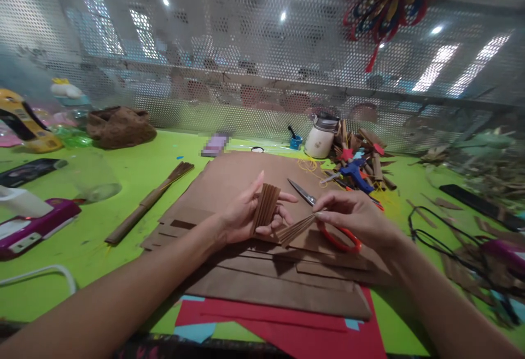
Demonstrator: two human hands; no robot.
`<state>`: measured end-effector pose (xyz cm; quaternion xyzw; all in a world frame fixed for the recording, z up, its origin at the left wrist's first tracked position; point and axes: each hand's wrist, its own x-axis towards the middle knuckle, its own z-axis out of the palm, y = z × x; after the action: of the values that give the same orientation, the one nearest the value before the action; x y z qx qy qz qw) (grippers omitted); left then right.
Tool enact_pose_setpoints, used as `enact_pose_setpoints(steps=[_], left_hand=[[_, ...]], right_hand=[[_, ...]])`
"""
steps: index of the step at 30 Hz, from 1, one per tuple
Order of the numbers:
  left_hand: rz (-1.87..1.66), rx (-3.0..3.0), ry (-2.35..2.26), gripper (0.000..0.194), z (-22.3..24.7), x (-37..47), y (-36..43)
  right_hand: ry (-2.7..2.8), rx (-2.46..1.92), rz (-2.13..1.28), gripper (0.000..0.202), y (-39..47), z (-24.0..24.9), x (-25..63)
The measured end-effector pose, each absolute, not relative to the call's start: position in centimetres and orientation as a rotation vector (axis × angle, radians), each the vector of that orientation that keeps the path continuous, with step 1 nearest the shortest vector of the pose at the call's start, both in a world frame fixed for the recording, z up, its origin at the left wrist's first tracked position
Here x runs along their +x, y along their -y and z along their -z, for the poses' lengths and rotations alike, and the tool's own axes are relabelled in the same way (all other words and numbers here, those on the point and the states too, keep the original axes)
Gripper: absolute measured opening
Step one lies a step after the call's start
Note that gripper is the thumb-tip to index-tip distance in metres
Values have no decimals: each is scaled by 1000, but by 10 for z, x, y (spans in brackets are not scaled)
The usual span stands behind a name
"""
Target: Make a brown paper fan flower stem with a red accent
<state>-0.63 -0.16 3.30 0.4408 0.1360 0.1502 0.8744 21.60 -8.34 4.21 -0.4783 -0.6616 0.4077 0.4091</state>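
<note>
My left hand (244,211) is turned palm up with a small pleated piece of brown paper (266,206) held across it; some of its fingers stretch out behind the paper. Between thumb and fingertips, my right hand (355,217) pinches the end of another brown paper strip folded into a narrow fan (297,230). The fan's wider end points toward my left hand. Under my right hand lie orange-handled scissors (301,189), their handles partly hidden. Below both hands is a stack of brown paper sheets (238,170), layered unevenly along the near side.
Red paper (283,323) sticks out under the stack's near edge. Left lies a rolled brown paper stick (143,211). A white jar (318,137), a blue-handled tool (356,173) and paper scraps (369,146) sit at back right. A black cable (435,239) loops on the right.
</note>
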Motion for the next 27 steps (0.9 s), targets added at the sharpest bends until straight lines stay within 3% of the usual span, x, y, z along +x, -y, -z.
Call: enact_pose_setpoints(steps=[14,21,27], left_hand=[[-359,850,-307,71,-29,-6,-3],[-406,828,-325,47,-26,-7,-4],[-425,850,-291,67,-18,-9,-2]], right_hand=[[1541,-1224,-1103,20,83,-42,210],[1522,-1248,-1158,21,81,-38,210],[1537,-1228,-1204,20,80,-35,210]])
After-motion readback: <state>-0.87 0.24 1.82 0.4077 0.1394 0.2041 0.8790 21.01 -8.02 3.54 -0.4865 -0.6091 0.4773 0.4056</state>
